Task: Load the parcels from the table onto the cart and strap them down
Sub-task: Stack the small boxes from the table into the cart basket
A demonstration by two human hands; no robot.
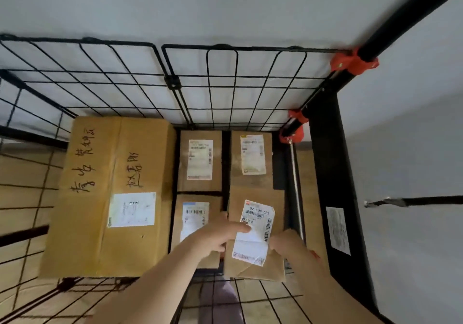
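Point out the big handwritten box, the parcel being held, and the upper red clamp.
Big handwritten box (107, 173): head view, bare top face between the writing.
Held parcel (253, 248): head view, lower white label.
Upper red clamp (350, 61): head view, clamp body on the pole.

Left hand and right hand meet on one parcel.

The left arm comes in bare from 7 o'clock and runs toward 1 o'clock. Its hand sits at the parcel's 9 o'clock edge, index finger straight across the top toward 3 o'clock, the other fingers curled at the edge, gripping it. The right arm comes in from 5 o'clock and runs toward 11 o'clock. Its hand touches the parcel's 3 o'clock edge, but the fingers are too blurred to show whether they grip.
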